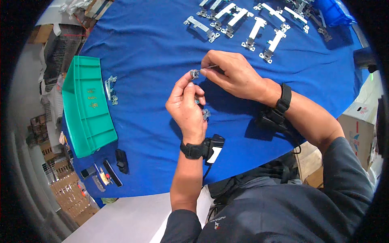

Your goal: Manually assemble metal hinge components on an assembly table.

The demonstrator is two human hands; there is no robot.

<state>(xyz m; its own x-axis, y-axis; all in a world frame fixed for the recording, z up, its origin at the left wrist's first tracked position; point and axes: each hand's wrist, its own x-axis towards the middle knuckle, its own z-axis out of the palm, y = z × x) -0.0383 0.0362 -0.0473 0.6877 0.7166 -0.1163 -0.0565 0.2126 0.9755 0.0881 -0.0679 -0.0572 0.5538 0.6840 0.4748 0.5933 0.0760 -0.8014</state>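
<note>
My left hand (pixel 185 107) is closed around a metal bracket (pixel 195 74). One silver end pokes out past the fingertips, and another sticks out beside the palm; my fingers cover its middle. Close against the upper end, my right hand (pixel 237 79) pinches a thin metal piece (pixel 213 66), mostly hidden by the fingers, so its exact kind does not show. Both hands are above the blue cloth (pixel 150 81). A similar bracket (pixel 110 90), pale with silver ends, lies alone to the left.
Several white and silver brackets (pixel 255 32) lie spread along the far side, near a blue bin (pixel 334 14). A green plastic tray (pixel 90 107) stands at the left. By the near left edge are a black case (pixel 121 160) and small tools (pixel 104 175). Cardboard boxes (pixel 356 127) stand at the right.
</note>
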